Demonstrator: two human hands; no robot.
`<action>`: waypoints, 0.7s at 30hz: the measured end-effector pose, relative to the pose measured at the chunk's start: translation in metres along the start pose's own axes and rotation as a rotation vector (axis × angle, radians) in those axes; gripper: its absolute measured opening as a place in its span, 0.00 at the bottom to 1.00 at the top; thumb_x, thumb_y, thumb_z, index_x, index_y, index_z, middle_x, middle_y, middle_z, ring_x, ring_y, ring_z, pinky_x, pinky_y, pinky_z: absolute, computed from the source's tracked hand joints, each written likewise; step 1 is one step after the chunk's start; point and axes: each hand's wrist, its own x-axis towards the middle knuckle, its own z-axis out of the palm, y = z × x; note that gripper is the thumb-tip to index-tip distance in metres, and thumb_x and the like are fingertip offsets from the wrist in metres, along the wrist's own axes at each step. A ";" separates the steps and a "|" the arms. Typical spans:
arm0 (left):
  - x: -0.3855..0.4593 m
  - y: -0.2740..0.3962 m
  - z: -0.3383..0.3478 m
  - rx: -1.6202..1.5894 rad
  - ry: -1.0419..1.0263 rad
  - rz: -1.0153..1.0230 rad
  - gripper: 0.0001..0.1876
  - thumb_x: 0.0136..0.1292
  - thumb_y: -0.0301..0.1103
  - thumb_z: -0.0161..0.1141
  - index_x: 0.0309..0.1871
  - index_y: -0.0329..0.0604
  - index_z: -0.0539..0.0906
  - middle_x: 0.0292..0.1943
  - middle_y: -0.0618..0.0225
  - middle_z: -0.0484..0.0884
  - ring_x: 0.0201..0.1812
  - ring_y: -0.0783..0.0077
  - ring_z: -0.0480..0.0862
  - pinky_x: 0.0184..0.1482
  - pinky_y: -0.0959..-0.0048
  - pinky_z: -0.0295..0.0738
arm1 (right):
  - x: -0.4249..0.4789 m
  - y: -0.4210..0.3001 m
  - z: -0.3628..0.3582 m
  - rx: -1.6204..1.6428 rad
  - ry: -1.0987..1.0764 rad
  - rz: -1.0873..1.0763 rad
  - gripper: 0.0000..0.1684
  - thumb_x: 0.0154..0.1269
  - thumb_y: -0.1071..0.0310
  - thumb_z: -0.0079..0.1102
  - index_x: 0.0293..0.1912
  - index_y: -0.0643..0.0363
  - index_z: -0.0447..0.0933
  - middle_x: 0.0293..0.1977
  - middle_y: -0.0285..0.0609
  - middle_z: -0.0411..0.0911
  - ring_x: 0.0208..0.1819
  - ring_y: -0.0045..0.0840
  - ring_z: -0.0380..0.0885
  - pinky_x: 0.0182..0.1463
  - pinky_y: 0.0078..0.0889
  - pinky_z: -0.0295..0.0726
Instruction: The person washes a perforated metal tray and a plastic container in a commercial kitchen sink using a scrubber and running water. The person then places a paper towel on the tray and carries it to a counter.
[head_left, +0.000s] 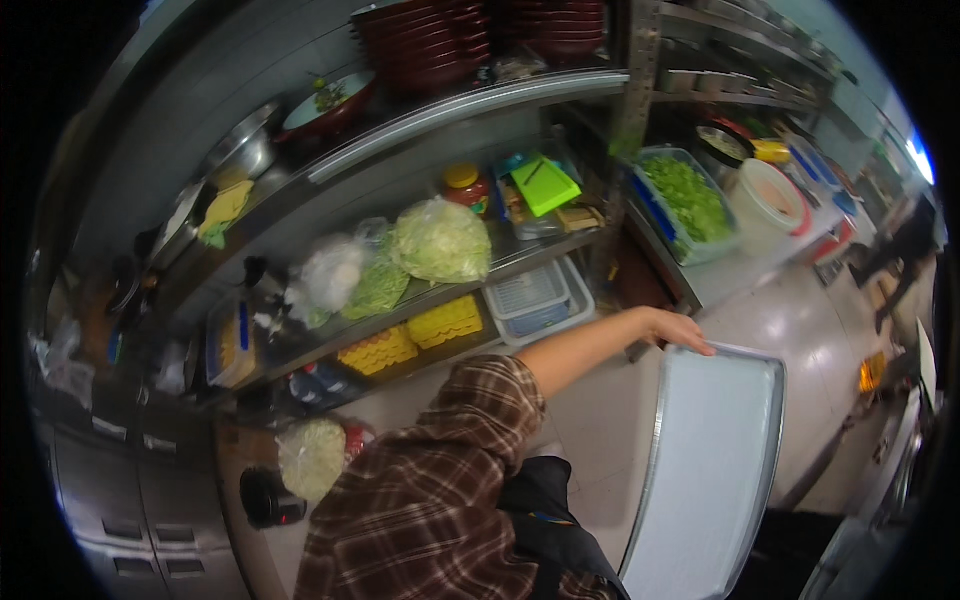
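Observation:
My left hand (679, 330), at the end of a rolled-up plaid sleeve, grips the far short rim of a long, shallow metal tray (705, 465). The tray's inside looks pale and smooth, and its near end runs out of the picture at the bottom. It is above the tiled floor, to the right of my body. My right hand is out of view.
Left stands a metal shelf (480, 274) with bagged cabbage (442, 240), jars and egg trays (446, 322). A counter (720, 277) holds a tub of greens (686, 199). Below lie a bag (311, 457) and a black container (270, 499). A person (900, 247) stands far right.

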 end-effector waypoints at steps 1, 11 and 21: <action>0.012 -0.019 -0.009 -0.260 -0.078 0.044 0.32 0.57 0.53 0.61 0.58 0.42 0.70 0.49 0.66 0.75 0.50 0.72 0.74 0.45 0.71 0.73 | 0.009 -0.007 0.011 -0.014 0.002 0.008 0.37 0.36 0.75 0.54 0.53 0.67 0.64 0.44 0.47 0.72 0.48 0.42 0.70 0.53 0.46 0.72; 0.082 -0.125 0.059 -0.756 -0.174 -0.295 0.23 0.64 0.48 0.54 0.57 0.45 0.69 0.49 0.65 0.75 0.48 0.71 0.75 0.47 0.69 0.73 | 0.032 -0.032 0.015 0.276 0.212 0.051 0.35 0.35 0.75 0.52 0.52 0.67 0.65 0.42 0.46 0.72 0.47 0.41 0.70 0.54 0.44 0.71; 0.114 -0.103 0.086 -0.728 -0.107 -0.487 0.23 0.65 0.44 0.54 0.56 0.36 0.71 0.49 0.56 0.78 0.50 0.65 0.79 0.52 0.68 0.75 | 0.099 -0.126 0.110 0.556 -0.111 -0.002 0.31 0.35 0.76 0.48 0.47 0.67 0.67 0.39 0.46 0.71 0.44 0.40 0.69 0.54 0.40 0.71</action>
